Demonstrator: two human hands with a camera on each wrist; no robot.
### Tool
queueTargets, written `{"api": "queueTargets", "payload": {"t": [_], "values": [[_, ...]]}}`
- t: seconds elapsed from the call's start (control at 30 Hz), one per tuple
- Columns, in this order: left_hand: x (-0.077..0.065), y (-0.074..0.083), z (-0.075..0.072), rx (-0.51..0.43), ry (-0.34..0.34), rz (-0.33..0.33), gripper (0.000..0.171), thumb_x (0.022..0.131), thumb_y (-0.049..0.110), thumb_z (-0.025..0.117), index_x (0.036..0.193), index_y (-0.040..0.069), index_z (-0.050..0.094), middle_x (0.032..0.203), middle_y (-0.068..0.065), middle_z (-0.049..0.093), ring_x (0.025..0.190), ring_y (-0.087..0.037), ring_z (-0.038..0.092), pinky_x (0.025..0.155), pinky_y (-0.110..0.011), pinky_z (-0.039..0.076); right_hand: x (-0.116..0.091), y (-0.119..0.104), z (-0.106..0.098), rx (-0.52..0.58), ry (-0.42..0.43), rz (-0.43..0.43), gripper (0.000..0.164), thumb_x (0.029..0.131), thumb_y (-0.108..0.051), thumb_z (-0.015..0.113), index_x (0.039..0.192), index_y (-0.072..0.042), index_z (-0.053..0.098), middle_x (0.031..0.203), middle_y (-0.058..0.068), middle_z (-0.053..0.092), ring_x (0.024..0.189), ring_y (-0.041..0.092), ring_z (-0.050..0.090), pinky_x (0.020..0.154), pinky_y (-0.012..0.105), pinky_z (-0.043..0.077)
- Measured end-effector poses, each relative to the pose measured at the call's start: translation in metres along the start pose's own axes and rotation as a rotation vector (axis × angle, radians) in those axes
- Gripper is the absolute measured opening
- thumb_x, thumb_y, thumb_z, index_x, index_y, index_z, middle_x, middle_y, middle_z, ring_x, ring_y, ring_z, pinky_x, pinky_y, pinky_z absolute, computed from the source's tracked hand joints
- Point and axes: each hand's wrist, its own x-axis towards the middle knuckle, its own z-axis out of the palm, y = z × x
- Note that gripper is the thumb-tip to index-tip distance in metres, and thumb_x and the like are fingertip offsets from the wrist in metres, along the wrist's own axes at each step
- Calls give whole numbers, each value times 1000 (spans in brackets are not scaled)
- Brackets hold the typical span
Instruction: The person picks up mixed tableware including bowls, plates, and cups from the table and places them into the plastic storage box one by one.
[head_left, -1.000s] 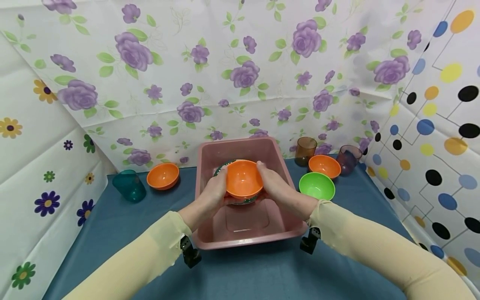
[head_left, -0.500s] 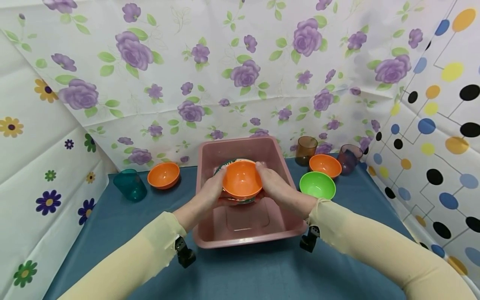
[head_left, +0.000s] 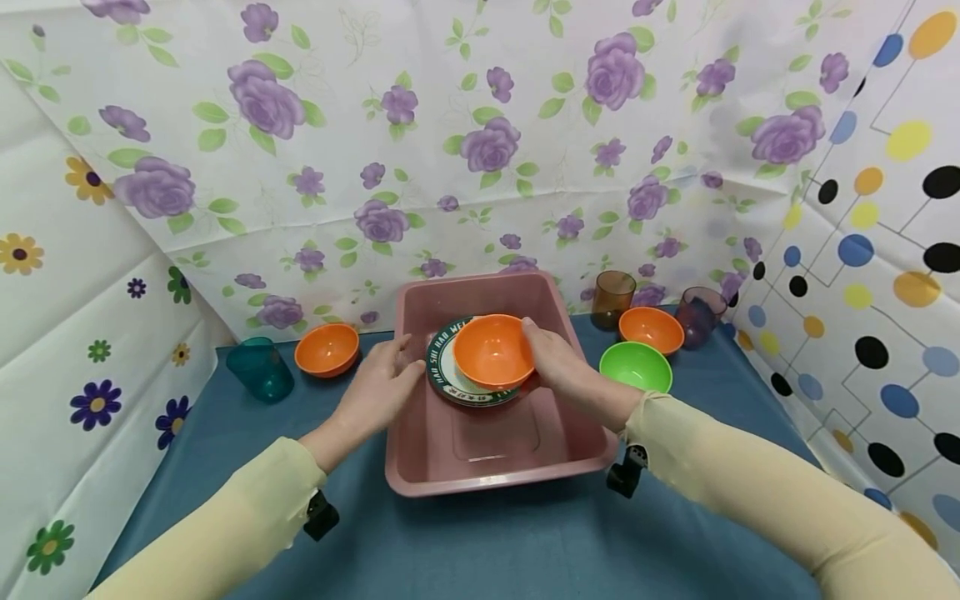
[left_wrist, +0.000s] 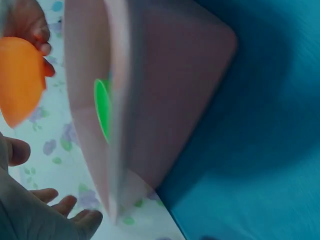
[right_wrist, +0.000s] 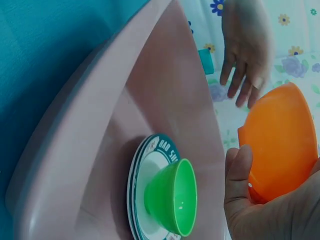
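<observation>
My right hand pinches the right rim of an orange bowl, thumb on the rim, and holds it over a pink basin. Inside the basin lies a stack of white plates with a green lettered rim. On the plates sits a green bowl, seen in the right wrist view and hidden under the orange bowl in the head view. My left hand, fingers apart and holding nothing, hovers over the basin's left rim, away from the orange bowl.
Left of the basin are a teal cup lying tilted and another orange bowl. To its right stand an amber cup, an orange bowl, a green bowl and a purple cup. Patterned sheets hang around the blue table.
My left hand has let go of the orange bowl and moved left to the basin's rim. The right hand keeps its hold, with the bowl shifted slightly right, uncovering more of the plates.
</observation>
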Motion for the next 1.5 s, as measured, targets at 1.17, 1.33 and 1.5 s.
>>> {"api": "queueTargets", "payload": {"t": [1.17, 1.33, 1.5], "values": [[-5, -37, 46, 42, -15, -114, 88, 100, 2, 49, 163, 8, -13, 160, -34, 25, 96, -34, 67, 75, -45, 59, 18, -6, -32, -69, 92, 41, 65, 108, -60, 22, 144, -10, 45, 111, 18, 59, 81, 29, 64, 88, 40, 57], [-3, -38, 49, 58, -9, -131, 89, 100, 2, 48, 163, 10, -14, 157, -36, 27, 71, -25, 63, 60, -38, 55, 26, -7, -32, -84, 84, 55, 68, 108, -60, 21, 148, -9, 42, 111, 18, 60, 81, 29, 66, 95, 39, 55], [-3, -38, 50, 58, 8, -131, 88, 99, 1, 48, 163, 9, -12, 155, -36, 31, 68, -25, 62, 57, -37, 53, 35, -9, -29, -72, 91, 75, 67, 110, -56, 21, 147, -5, 41, 112, 19, 60, 82, 30, 67, 100, 42, 52]]}}
